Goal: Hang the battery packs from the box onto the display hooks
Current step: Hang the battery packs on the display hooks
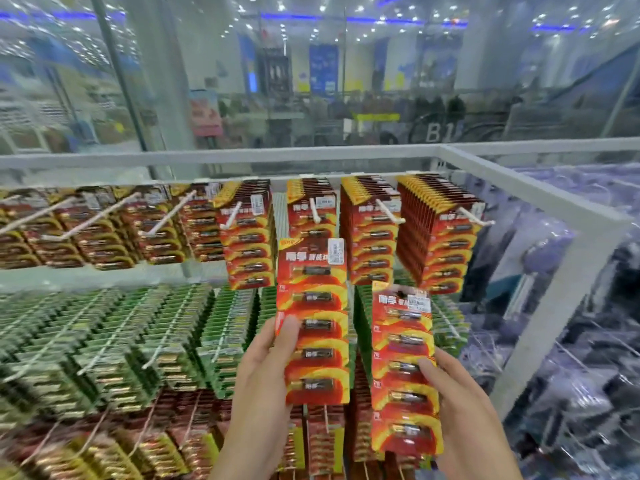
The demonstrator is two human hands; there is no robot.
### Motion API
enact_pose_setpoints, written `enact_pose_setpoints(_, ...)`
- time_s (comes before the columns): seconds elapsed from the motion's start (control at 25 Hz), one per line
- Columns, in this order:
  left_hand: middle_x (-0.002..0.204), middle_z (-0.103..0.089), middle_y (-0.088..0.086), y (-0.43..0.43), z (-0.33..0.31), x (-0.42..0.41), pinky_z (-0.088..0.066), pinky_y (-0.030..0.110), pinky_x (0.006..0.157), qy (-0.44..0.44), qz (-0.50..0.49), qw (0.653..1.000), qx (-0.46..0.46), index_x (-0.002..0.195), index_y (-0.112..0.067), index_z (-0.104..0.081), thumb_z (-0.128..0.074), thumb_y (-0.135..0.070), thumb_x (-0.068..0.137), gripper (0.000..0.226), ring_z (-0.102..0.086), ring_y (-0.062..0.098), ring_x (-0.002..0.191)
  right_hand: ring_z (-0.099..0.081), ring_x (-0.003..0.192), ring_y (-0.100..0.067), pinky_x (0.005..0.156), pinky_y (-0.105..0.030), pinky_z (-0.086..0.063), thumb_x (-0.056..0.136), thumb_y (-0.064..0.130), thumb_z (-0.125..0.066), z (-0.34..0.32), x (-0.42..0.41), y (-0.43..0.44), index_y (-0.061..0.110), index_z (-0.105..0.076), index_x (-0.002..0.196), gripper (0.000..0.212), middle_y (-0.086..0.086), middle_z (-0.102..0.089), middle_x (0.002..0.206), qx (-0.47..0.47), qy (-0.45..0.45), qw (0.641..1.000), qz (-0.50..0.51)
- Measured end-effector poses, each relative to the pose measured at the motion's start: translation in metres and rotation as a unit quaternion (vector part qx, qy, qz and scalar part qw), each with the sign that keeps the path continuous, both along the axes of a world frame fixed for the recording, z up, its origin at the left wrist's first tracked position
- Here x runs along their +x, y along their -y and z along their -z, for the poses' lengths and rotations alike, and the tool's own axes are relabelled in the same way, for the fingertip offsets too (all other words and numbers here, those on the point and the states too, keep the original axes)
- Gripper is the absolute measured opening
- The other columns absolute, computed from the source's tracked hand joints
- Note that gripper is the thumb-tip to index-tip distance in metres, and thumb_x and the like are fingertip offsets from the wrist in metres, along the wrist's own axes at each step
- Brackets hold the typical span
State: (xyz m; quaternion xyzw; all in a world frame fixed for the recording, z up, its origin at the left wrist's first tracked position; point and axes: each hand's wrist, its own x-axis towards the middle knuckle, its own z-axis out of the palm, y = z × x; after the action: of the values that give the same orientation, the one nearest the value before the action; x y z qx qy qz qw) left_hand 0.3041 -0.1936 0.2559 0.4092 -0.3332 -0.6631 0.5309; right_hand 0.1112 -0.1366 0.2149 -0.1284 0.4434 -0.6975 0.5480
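Many loaded display hooks stand above both hands. One red battery pack, gripped at its left edge by the left hand, sits just under a hook; a second red battery pack, gripped by the right hand, is lower, just beside it.

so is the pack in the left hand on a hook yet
Not on yet. The left hand holds the red battery pack with its top edge below the white hook, whose tip shows above it.
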Motion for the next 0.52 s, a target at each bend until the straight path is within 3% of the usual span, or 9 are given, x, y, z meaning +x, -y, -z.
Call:
enact_pose_setpoints(0.2, 0.109, -0.08, 0.001, 0.018, -0.02, -0.01, -0.06, 0.036, 0.071, 0.022, 0.02, 0.997, -0.076, 0.125, -0.028, -0.067, -0.061, -0.038, 0.095, 0.032, -0.078, 0.024, 0.095, -0.077, 0.086, -0.038, 0.078, -0.05, -0.057, 0.086, 0.01, -0.073, 0.001, -0.008, -0.009, 0.012, -0.068, 0.123, 0.037, -0.015, -0.078, 0.106, 0.024, -0.007, 1.0, 0.007)
enact_pose_setpoints(0.32, 0.111, -0.08, 0.001, 0.023, -0.02, -0.015, -0.059, 0.036, 0.073, 0.017, 0.012, 0.996, -0.091, 0.125, -0.028, -0.067, -0.06, -0.037, 0.097, 0.031, -0.078, 0.022, 0.097, -0.076, 0.091, -0.04, 0.08, -0.049, -0.057, 0.079, 0.01, -0.075, 0.003, -0.017, -0.016, 0.011, -0.068, 0.125, 0.046, -0.017, -0.077, 0.109, 0.036, -0.019, 0.999, 0.008)
enact_pose_setpoints(0.52, 0.113, -0.079, -0.001, 0.024, -0.006, -0.022, -0.059, 0.048, 0.087, 0.011, -0.007, 0.997, -0.074, 0.135, -0.028, -0.062, -0.059, -0.04, 0.098, 0.04, -0.077, 0.023, 0.1, -0.074, 0.098, -0.041, 0.077, -0.048, -0.057, 0.078, 0.01, -0.075, 0.004, -0.028, -0.024, 0.01, -0.066, 0.127, 0.05, -0.017, -0.077, 0.109, 0.038, -0.031, 0.999, 0.014)
